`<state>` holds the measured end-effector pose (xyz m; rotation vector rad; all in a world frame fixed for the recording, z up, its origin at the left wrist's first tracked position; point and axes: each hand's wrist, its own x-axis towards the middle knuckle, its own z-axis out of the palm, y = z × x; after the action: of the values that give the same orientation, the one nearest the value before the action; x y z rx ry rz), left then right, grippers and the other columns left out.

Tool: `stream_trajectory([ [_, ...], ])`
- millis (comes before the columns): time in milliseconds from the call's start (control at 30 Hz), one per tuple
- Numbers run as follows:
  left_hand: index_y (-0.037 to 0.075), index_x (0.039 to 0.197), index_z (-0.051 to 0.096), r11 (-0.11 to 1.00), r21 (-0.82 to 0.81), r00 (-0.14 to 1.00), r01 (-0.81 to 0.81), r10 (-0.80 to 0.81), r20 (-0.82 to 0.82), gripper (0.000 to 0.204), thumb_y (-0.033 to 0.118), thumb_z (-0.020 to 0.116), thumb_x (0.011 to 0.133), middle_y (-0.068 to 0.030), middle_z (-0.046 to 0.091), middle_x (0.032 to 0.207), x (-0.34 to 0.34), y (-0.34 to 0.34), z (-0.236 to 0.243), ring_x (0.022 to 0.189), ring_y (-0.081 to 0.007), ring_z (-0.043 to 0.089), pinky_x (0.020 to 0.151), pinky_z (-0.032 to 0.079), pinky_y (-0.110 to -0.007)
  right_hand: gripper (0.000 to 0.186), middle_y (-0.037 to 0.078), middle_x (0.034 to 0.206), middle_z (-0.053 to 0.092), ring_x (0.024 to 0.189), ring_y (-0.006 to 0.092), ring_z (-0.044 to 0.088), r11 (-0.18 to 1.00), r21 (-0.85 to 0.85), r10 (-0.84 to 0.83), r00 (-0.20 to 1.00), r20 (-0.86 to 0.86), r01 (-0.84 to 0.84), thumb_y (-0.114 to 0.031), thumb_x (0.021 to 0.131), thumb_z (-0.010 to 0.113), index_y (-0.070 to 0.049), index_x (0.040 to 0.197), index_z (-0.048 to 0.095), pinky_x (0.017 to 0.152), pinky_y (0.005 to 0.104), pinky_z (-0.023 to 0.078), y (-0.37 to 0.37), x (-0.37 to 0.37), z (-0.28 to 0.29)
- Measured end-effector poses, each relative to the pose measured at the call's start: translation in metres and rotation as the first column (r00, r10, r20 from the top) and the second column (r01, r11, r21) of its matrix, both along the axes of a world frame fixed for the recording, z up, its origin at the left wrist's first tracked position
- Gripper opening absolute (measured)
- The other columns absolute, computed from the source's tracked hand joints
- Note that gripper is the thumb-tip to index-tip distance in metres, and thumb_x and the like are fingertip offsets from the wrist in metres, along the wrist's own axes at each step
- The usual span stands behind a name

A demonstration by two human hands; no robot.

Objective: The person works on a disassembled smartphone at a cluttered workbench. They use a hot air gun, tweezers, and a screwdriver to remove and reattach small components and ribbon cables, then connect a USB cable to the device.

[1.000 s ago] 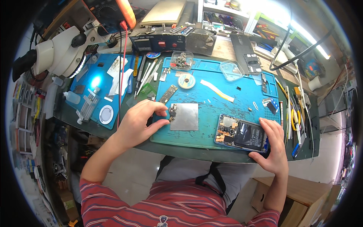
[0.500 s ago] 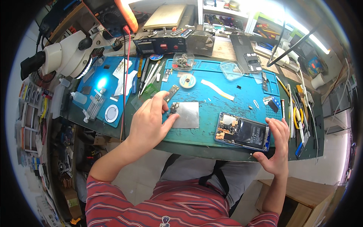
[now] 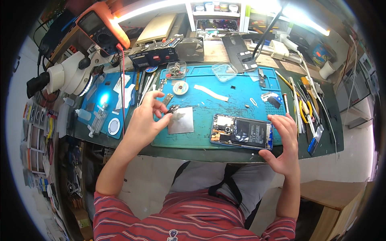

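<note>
My left hand (image 3: 146, 121) pinches a small dark phone part (image 3: 173, 109) between thumb and fingertips. It holds the part over the upper left corner of a square metal plate (image 3: 181, 122); the part's exact kind cannot be made out. At the right, an opened smartphone (image 3: 241, 131) lies face down on the blue mat, its black battery and circuit board exposed. My right hand (image 3: 286, 144) spans the phone's right end, fingertips at the upper corner and thumb at the near edge. Beside my left fingers rests a narrow circuit board (image 3: 167, 99).
A solder spool (image 3: 180, 87), a white strip (image 3: 211, 93) and a clear box of small parts (image 3: 176, 71) lie on the blue mat (image 3: 209, 110). A microscope (image 3: 66, 76) and a multimeter (image 3: 98, 30) stand left. Pliers (image 3: 305, 110) and other tools crowd the right.
The small part has come up off the metal plate in my left hand's pinch. My right hand stays at the phone's end. The whole view has shifted, so the bench appears farther left.
</note>
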<state>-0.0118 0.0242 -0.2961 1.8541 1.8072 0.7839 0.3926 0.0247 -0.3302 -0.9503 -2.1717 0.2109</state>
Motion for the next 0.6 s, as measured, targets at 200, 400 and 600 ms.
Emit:
stream_trajectory([
  [200,0.002,0.137,0.052,0.979,0.038,0.976,0.202,-0.198,-0.085,0.058,0.008,0.083,0.089,-0.0086,0.071,0.099,0.057,0.038,-0.018,0.081,-0.0173,0.066,0.075,0.056,-0.033,0.072,0.016,0.134,0.068,0.128,0.0363,0.060,1.000,0.025,-0.015,0.999,-0.051,0.016,-0.044,0.088,0.082,-0.001,0.143,0.062,0.121,0.0596,0.033,0.000,0.001,-0.003],
  [400,0.000,0.125,0.063,0.980,0.096,0.981,0.175,-0.166,-0.102,0.045,0.012,0.085,0.088,-0.0095,0.071,0.102,0.038,0.037,-0.001,0.082,-0.0197,0.067,0.076,0.056,-0.033,0.067,0.015,0.132,0.070,0.125,0.0354,0.063,0.998,0.047,-0.027,0.992,-0.120,0.033,-0.040,0.088,0.082,-0.002,0.140,0.064,0.120,0.0579,0.036,0.000,0.001,-0.006],
  [600,0.000,0.128,0.062,0.933,-0.115,0.851,0.341,-0.358,-0.385,0.064,0.028,0.093,0.079,-0.0146,0.060,0.121,-0.005,0.005,0.014,0.117,-0.0312,0.062,0.102,0.051,-0.041,0.065,0.014,0.132,0.071,0.124,0.0356,0.064,0.995,0.080,-0.044,0.992,-0.119,0.053,-0.042,0.090,0.081,-0.002,0.139,0.064,0.119,0.0577,0.036,-0.004,0.001,-0.007],
])
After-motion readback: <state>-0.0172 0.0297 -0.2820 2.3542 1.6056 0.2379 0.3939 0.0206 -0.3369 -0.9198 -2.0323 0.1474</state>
